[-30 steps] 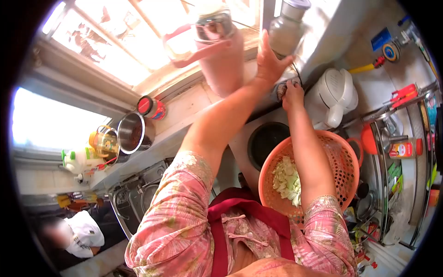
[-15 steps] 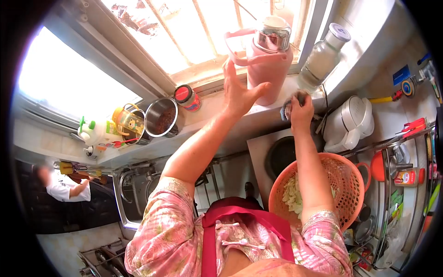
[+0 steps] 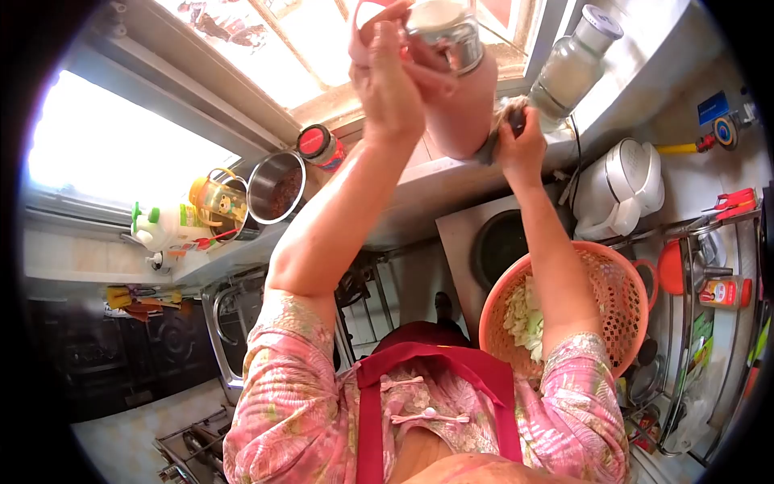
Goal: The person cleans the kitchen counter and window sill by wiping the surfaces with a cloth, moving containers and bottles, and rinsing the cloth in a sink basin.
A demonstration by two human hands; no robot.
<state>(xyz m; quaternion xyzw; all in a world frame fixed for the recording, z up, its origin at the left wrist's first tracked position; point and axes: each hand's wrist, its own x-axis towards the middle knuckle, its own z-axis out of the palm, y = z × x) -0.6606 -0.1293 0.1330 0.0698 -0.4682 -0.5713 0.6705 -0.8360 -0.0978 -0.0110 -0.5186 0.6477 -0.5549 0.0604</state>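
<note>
My left hand [image 3: 391, 97] is closed round the handle of a tall pink thermos jug [image 3: 466, 109] by the window. The jug leans to the left, and a clear glass jar [image 3: 451, 39] with reddish contents rests at its top. Close to the jug's base, my right hand [image 3: 521, 149] grips a bunched greyish cloth [image 3: 487, 147]; part of it is hidden by the fingers. Whether the base touches the sill, I cannot tell. Just right of that hand stands a clear glass bottle [image 3: 564, 81] with a pale lid.
Along the sill [image 3: 419, 171] are a red-lidded jar [image 3: 321, 147], a steel pot [image 3: 276, 187] with dark contents and a yellow-lidded bottle [image 3: 218, 198]. Below my right arm sits an orange basket [image 3: 621, 298] holding chopped pale vegetables [image 3: 528, 327]. A white appliance [image 3: 617, 189] stands to the right.
My left hand has closed on the thermos jug's handle, and the jug has shifted left and tilted. My right hand has brought the cloth up beside its base. A person at left has left view.
</note>
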